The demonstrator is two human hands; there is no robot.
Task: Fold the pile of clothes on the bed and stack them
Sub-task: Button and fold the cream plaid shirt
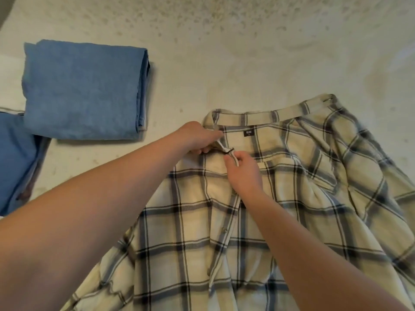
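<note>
A cream plaid shirt [292, 198] with dark checks lies spread on the bed, collar towards the far side, a black label inside the neck. My left hand [197, 138] pinches the left front edge of the shirt just below the collar. Close beside it, my right hand [242, 171] pinches the right front edge at the top button. The two edges meet between my fingers. The rest of the front placket runs down towards me with several buttons visible.
A folded blue garment [83, 90] lies at the left on the pale speckled bedcover [224, 52]. Another blue garment [15, 162] sits partly under it at the left edge of view.
</note>
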